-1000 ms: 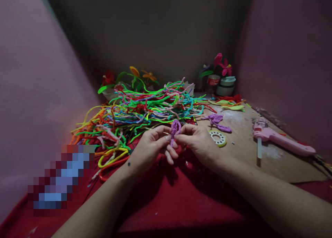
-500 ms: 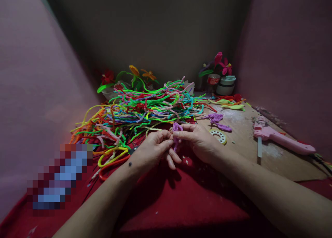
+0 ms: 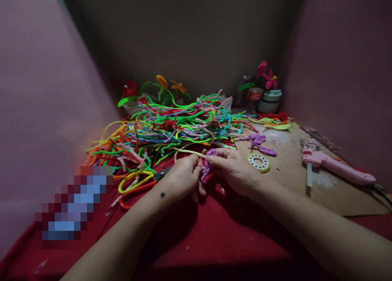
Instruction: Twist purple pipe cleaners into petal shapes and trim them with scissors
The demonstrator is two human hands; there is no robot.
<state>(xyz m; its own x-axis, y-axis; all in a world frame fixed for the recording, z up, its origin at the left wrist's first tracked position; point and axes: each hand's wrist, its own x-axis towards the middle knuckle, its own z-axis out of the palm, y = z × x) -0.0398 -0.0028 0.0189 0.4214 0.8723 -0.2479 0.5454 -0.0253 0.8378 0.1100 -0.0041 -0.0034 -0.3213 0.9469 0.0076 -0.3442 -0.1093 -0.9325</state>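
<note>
The right hand (image 3: 237,169) is clamped on a purple pipe-cleaner piece (image 3: 210,155) between thumb and forefinger, likely to steady it; its lower end reaches the left hand (image 3: 182,177), whose fingers curl together, though I cannot tell whether they grip. Right of the right hand, a pink glue gun (image 3: 330,162) lies on cardboard (image 3: 288,187), presumably sparing the red-covered table (image 3: 220,240).

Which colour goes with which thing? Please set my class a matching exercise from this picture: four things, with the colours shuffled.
Things:
1. Piece pinched by the right hand
2. Glue gun body
3. Scissors handles
4. Ring with small holes, on the board

Colours:
A. White, yellow rim
B. One yellow, one orange-red
C. Purple
D. Pink

Pairs: 1-C, 2-D, 3-B, 4-A
</note>
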